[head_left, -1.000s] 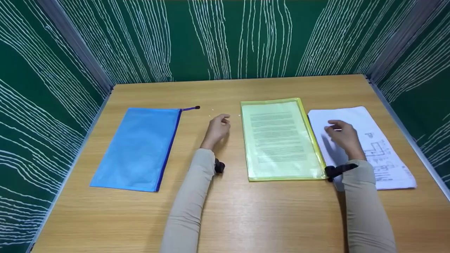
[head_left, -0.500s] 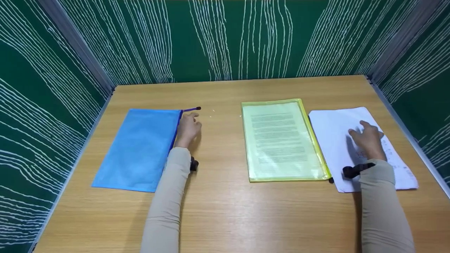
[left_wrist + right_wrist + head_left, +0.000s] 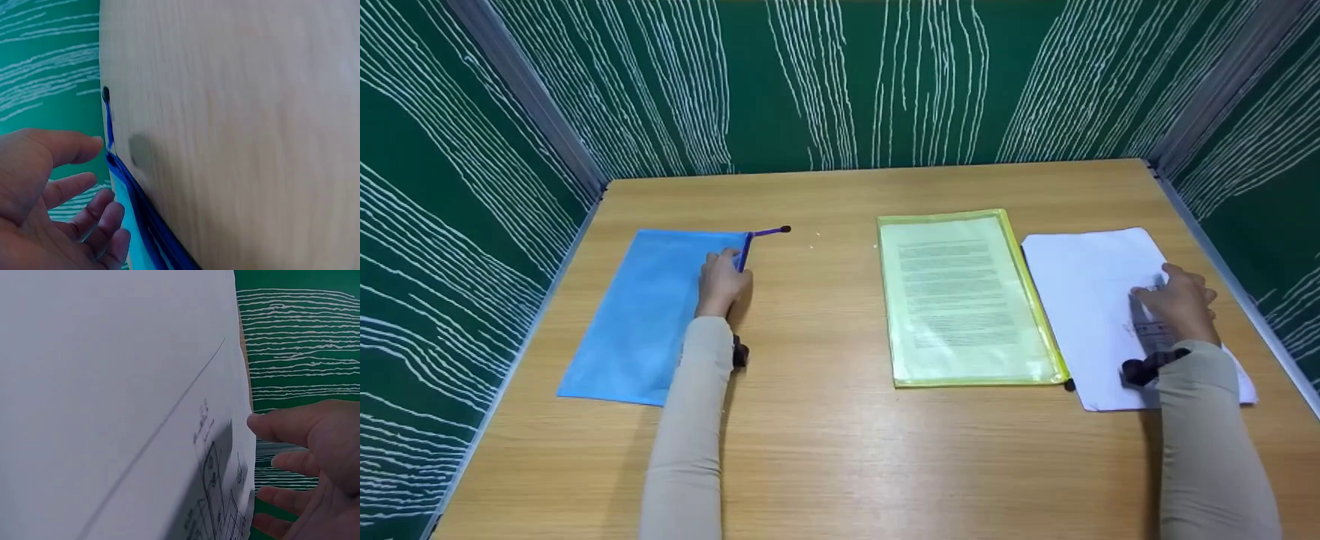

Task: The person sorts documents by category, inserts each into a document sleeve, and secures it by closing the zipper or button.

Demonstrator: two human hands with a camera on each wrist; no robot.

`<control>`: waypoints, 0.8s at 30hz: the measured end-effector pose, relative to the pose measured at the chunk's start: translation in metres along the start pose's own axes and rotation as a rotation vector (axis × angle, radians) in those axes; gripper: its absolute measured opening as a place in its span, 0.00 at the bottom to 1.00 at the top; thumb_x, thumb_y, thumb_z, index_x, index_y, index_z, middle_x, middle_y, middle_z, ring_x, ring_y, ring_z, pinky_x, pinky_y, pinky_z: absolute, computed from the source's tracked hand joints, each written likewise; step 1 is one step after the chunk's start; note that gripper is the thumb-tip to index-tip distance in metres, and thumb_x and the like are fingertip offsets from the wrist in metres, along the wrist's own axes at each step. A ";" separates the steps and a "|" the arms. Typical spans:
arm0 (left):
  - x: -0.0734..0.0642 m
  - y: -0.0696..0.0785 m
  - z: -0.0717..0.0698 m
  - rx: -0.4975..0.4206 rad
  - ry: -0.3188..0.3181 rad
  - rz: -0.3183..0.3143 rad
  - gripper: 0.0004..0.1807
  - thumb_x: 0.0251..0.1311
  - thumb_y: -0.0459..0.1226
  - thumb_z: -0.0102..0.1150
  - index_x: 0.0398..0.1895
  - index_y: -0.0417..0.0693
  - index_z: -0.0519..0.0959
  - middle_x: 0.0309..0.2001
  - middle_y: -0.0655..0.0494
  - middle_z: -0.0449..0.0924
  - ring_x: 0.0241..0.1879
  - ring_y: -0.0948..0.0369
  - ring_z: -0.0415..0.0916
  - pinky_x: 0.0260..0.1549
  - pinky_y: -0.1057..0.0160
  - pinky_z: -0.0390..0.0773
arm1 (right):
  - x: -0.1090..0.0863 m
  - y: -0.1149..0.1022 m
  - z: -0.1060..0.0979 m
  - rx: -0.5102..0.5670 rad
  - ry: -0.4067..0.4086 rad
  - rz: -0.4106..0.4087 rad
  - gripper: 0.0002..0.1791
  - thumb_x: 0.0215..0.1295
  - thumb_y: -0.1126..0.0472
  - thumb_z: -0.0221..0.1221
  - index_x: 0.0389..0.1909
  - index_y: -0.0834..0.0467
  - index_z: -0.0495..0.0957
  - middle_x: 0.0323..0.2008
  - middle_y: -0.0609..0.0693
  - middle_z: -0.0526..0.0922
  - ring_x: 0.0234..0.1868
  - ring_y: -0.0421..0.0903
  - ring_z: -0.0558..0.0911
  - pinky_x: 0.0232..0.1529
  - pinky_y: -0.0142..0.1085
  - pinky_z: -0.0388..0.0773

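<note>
Both hands have been shifted outward since the earlier frame. Left hand (image 3: pixel 721 285) is held over the right part of the blue folder (image 3: pixel 622 322), thumb and fingers spread and loosely bent; nothing is gripped. Right hand (image 3: pixel 1181 302) is held likewise by the right edge of the white papers (image 3: pixel 1084 300); contact cannot be told for either. Between the hands, a yellow-edged folder (image 3: pixel 960 360) is laid just beside the papers on the wooden table (image 3: pixel 825 450).
</note>
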State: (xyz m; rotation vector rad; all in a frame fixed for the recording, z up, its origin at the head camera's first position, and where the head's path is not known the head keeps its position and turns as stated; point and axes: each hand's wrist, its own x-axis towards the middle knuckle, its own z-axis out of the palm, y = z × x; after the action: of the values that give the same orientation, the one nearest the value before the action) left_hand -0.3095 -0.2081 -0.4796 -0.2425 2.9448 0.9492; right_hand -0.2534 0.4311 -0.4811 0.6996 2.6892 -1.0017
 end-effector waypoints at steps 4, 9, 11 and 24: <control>0.000 -0.009 -0.005 -0.016 -0.029 -0.021 0.32 0.61 0.39 0.51 0.70 0.42 0.62 0.63 0.33 0.61 0.58 0.41 0.65 0.57 0.44 0.70 | 0.001 0.002 0.000 -0.024 -0.009 0.039 0.49 0.67 0.53 0.56 0.75 0.62 0.33 0.70 0.74 0.39 0.63 0.71 0.47 0.59 0.66 0.57; -0.001 -0.019 -0.012 0.001 -0.065 -0.050 0.36 0.60 0.40 0.56 0.71 0.40 0.60 0.66 0.32 0.59 0.61 0.40 0.64 0.57 0.43 0.70 | 0.001 0.005 -0.001 -0.048 -0.004 0.076 0.51 0.65 0.52 0.58 0.75 0.61 0.33 0.70 0.74 0.40 0.64 0.72 0.48 0.61 0.66 0.57; -0.002 -0.022 -0.014 0.006 -0.087 -0.057 0.37 0.59 0.41 0.57 0.71 0.39 0.59 0.67 0.31 0.58 0.63 0.39 0.62 0.59 0.43 0.69 | 0.000 0.006 -0.002 -0.057 -0.007 0.071 0.52 0.65 0.50 0.59 0.75 0.63 0.34 0.70 0.75 0.42 0.64 0.72 0.49 0.61 0.66 0.58; 0.000 -0.028 -0.019 -0.040 -0.170 -0.029 0.37 0.61 0.40 0.57 0.70 0.32 0.59 0.70 0.34 0.59 0.70 0.42 0.57 0.67 0.47 0.63 | -0.001 0.007 -0.010 -0.060 -0.094 0.176 0.63 0.55 0.39 0.65 0.74 0.67 0.35 0.68 0.78 0.41 0.63 0.72 0.49 0.61 0.64 0.61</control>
State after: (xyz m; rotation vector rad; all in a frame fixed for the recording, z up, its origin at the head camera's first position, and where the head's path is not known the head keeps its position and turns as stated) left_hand -0.3047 -0.2418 -0.4800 -0.1951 2.7637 0.9739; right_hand -0.2491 0.4418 -0.4771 0.8388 2.5152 -0.8840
